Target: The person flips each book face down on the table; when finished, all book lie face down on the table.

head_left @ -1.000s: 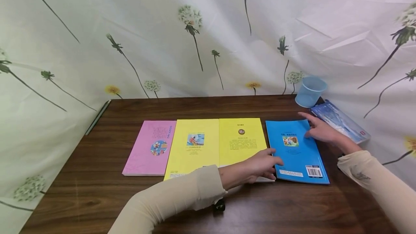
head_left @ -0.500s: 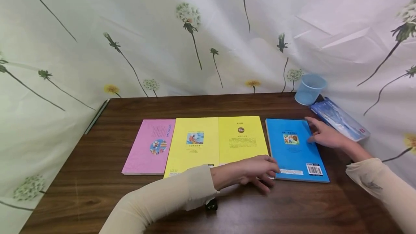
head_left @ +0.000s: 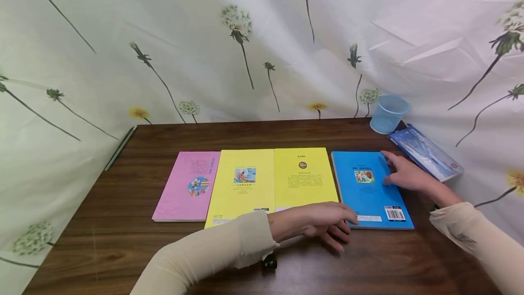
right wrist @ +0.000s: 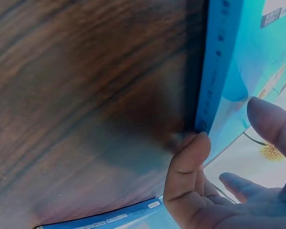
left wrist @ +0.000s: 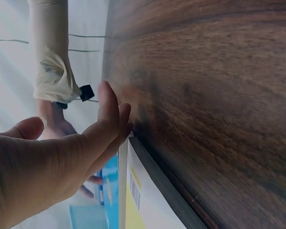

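A blue book (head_left: 364, 201) lies flat, back cover up, at the right end of a row. My right hand (head_left: 409, 176) is at its right edge; in the right wrist view curled fingertips (right wrist: 195, 150) touch the spine's end, while the thumb (right wrist: 271, 119) is above the cover. My left hand (head_left: 323, 220) is at the front edges of the blue book and the neighbouring yellow book (head_left: 304, 183), fingers loosely bent and holding nothing. Another yellow book (head_left: 245, 199) adjoins that one, then a pink book (head_left: 176, 199). A narrow gap separates blue from yellow.
A light blue cup-shaped bin (head_left: 389, 115) stands at the table's back right corner. Beside it a blue-and-white box (head_left: 425, 151) lies along the right side. A flower-print curtain (head_left: 184, 58) hangs behind the brown wooden table (head_left: 102, 249).
The blue book has shifted slightly left toward the yellow one, with my right hand at its edge. My left hand has moved from over the blue book's lower left side down to the front edges.
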